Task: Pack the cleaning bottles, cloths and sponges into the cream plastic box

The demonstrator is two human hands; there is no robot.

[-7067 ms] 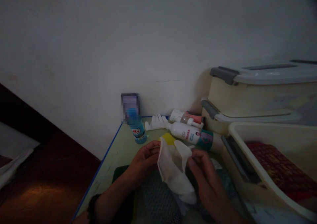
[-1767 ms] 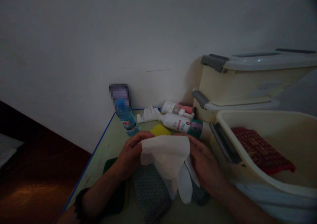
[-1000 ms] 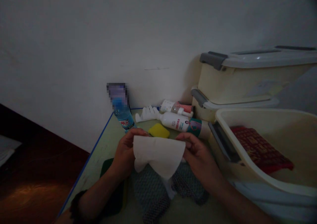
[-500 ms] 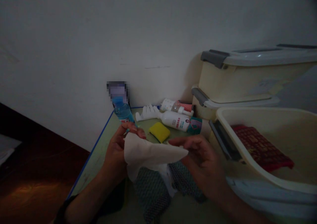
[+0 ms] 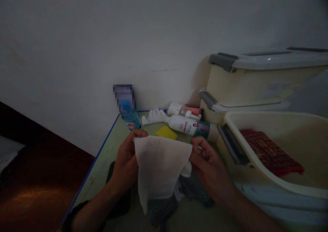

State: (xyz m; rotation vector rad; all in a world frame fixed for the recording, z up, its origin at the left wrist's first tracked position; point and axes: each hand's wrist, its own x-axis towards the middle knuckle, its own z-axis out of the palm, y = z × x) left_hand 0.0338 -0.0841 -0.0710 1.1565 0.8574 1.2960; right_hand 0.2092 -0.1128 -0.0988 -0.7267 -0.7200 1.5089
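Observation:
A thin white cloth [image 5: 161, 167], possibly a wipe, hangs stretched between my hands above the table. My left hand [image 5: 129, 153] pinches its upper left corner. At the upper right corner, my right hand [image 5: 206, 156] grips the edge between thumb and fingers. Beneath the cloth lies a grey-green knitted item [image 5: 196, 189], partly covered, with something white beside it. A yellow sponge [image 5: 166, 132] rests just beyond the cloth, its near part hidden.
A blue bottle [image 5: 130, 117] stands at the table's far left corner. White gloves [image 5: 155, 117] and a white bottle [image 5: 184, 124] lie along the back. On the right are stacked lidded boxes [image 5: 256, 85] and an open bin [image 5: 276, 115] holding a red patterned packet [image 5: 271, 153].
The cloth has gone from bunched and pointed to spread out, its lower part now hanging down. It covers more of the sponge and the knitted item.

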